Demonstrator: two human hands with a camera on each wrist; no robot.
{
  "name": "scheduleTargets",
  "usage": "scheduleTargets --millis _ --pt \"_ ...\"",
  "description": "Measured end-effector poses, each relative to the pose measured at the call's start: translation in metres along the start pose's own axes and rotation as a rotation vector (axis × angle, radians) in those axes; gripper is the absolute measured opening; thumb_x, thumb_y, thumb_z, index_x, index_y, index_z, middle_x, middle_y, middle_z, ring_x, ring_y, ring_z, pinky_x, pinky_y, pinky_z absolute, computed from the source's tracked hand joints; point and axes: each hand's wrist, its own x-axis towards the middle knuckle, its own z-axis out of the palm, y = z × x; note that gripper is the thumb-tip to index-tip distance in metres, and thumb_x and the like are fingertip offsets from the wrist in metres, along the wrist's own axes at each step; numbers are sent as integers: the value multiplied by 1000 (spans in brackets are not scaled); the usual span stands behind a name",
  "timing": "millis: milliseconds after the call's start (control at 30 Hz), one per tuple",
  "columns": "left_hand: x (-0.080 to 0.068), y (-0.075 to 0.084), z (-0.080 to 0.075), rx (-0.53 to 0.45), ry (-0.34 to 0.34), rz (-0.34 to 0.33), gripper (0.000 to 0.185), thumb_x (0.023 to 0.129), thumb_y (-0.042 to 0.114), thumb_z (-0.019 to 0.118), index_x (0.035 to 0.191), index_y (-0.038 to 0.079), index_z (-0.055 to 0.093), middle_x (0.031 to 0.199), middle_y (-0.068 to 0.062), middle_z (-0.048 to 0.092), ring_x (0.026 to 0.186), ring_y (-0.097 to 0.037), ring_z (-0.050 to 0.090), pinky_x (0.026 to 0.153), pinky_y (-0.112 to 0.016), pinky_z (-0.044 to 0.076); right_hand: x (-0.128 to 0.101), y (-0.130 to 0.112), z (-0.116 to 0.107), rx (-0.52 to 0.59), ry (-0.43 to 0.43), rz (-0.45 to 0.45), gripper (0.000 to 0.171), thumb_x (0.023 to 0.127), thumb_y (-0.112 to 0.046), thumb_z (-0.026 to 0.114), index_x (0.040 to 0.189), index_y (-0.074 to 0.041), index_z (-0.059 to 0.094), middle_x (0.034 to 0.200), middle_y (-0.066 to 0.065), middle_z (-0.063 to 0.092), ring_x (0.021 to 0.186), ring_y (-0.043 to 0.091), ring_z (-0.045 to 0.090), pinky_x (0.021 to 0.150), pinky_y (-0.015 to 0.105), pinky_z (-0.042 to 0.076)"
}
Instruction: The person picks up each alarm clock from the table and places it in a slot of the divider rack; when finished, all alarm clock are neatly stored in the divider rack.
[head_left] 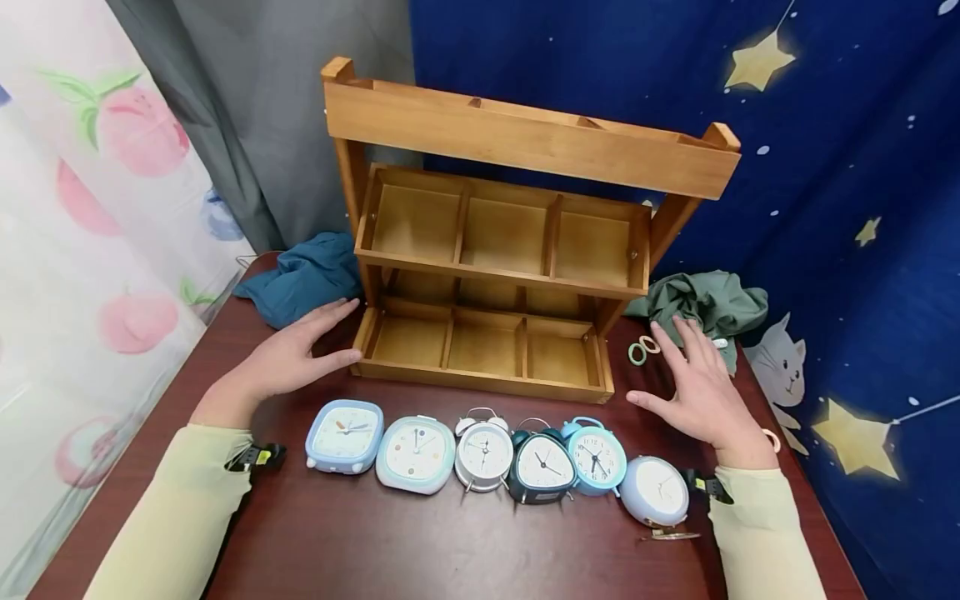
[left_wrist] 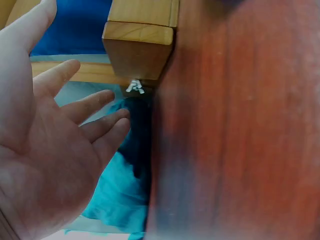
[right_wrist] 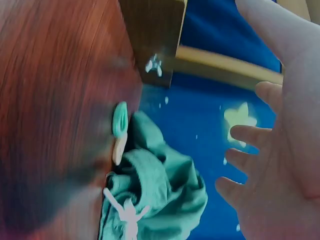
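My left hand (head_left: pixel 292 358) is spread beside the lower left end of a wooden three-tier shelf (head_left: pixel 480 383); its thumb tip looks close to the bottom tray, and I cannot tell whether they touch. In the left wrist view the palm of the left hand (left_wrist: pixel 55 150) faces up the frame with fingers apart, holding nothing. To the right of the shelf, my right hand (head_left: pixel 697 387) hovers with fingers spread and nothing in it. A row of alarm clocks runs along the shelf's front, from a blue square clock (head_left: pixel 345 436) to a round lavender clock (head_left: pixel 654 492).
A teal cloth (head_left: pixel 307 279) lies left of the shelf, and a green cloth (head_left: pixel 705 308) lies right of it. Near the green cloth are a green ring (head_left: pixel 637 354) and a beige ring (head_left: pixel 650 344). Curtains surround the dark red table (head_left: pixel 465 550).
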Motion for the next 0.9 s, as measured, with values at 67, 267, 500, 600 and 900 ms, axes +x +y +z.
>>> scheduleTargets --millis 67,267,500,600,900 --pt "2 -4 4 -77 -19 5 87 109 57 69 179 26 28 182 -16 27 165 -45 27 125 -76 31 1 -4 -2 13 -34 -8 117 90 -60 89 180 -23 23 183 23 17 168 50 11 128 80 15" --pt "7 -16 15 -206 -34 -4 80 111 48 69 177 21 34 180 -17 32 164 -46 28 126 -75 29 14 -18 -4 35 -120 -104 115 92 -59 89 180 -27 23 181 22 23 166 51 19 120 82 31" --pt "12 -22 20 -243 -28 -11 77 111 46 70 174 17 40 178 -18 36 163 -47 30 127 -75 27 29 -40 -4 23 -190 -242 114 91 -65 87 179 -23 27 180 20 26 165 46 25 124 74 34" --pt "14 -24 20 -263 -25 -4 75 110 44 71 174 16 42 178 -17 37 163 -46 30 127 -75 27 35 -52 -4 37 -208 -289 113 92 -67 85 179 -23 28 180 18 28 163 42 31 123 71 38" --pt "20 -26 24 -272 -50 23 71 110 44 73 172 20 47 176 -15 41 163 -43 32 127 -74 28 55 -91 -5 87 -296 -390 112 95 -73 78 180 -27 22 182 13 25 165 34 30 123 64 42"
